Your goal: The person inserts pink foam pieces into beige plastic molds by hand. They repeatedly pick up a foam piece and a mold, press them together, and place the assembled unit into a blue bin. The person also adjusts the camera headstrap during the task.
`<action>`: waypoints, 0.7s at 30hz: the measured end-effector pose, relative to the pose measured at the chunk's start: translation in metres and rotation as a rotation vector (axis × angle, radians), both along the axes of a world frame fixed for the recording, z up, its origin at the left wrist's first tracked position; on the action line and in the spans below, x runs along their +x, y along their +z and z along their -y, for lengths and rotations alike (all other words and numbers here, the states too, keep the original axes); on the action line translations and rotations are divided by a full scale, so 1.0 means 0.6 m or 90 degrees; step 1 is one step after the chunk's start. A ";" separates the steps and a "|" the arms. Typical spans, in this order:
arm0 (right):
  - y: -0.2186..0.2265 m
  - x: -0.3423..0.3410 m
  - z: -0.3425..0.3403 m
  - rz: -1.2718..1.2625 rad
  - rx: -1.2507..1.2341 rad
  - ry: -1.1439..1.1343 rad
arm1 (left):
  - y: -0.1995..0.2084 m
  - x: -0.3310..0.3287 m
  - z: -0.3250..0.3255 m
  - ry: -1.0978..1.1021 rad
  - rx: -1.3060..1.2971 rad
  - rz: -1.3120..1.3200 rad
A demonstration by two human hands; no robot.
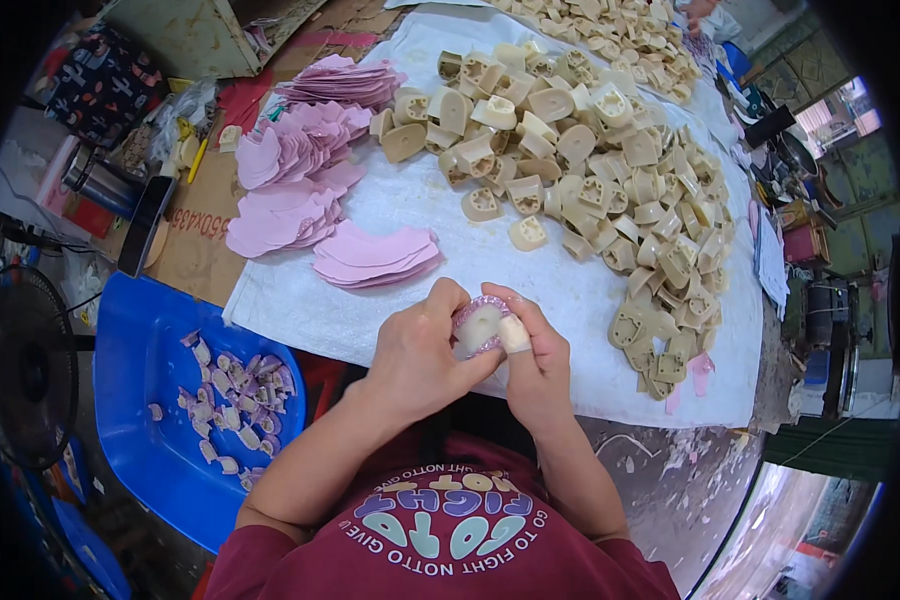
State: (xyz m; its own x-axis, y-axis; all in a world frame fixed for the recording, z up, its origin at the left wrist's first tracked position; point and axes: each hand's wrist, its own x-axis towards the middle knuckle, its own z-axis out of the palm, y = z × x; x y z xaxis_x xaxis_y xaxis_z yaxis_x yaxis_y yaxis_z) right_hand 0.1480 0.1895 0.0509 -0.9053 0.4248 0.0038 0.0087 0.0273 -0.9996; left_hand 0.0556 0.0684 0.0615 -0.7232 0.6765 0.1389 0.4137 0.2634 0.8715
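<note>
At the table's front edge I hold a shoe heel [481, 322] between both hands, its pale face turned up and pink glittery material round its rim. My left hand [410, 342] is closed round its left side. My right hand [538, 362] grips the other side, its thumb wearing a pale cover and pressing near the rim. Just beyond my left hand lies a stack of curved pink pieces [375, 255], with more pink stacks [295, 150] behind it. A big heap of bare beige heels [575, 140] spreads over the white cloth [320, 320] ahead and to the right.
Below the table on the left stands a blue basin [135, 370] holding several pink-covered heels [235, 400]. A black fan [28, 365] is at the far left. A phone [145, 228], a metal flask [105, 180] and a yellow pen [198, 160] rest at the back left.
</note>
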 end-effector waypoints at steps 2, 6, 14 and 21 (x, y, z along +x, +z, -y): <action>-0.003 0.006 -0.013 0.030 0.082 0.038 | -0.006 -0.019 0.015 -0.115 0.104 0.083; 0.009 -0.005 -0.017 -0.048 0.183 0.064 | -0.013 -0.036 0.030 -0.064 0.196 0.255; -0.014 0.020 0.009 0.092 -0.354 0.000 | -0.020 0.008 0.007 0.017 0.273 -0.042; -0.004 0.030 0.031 0.025 -0.014 0.008 | -0.021 -0.005 0.013 -0.110 0.136 -0.033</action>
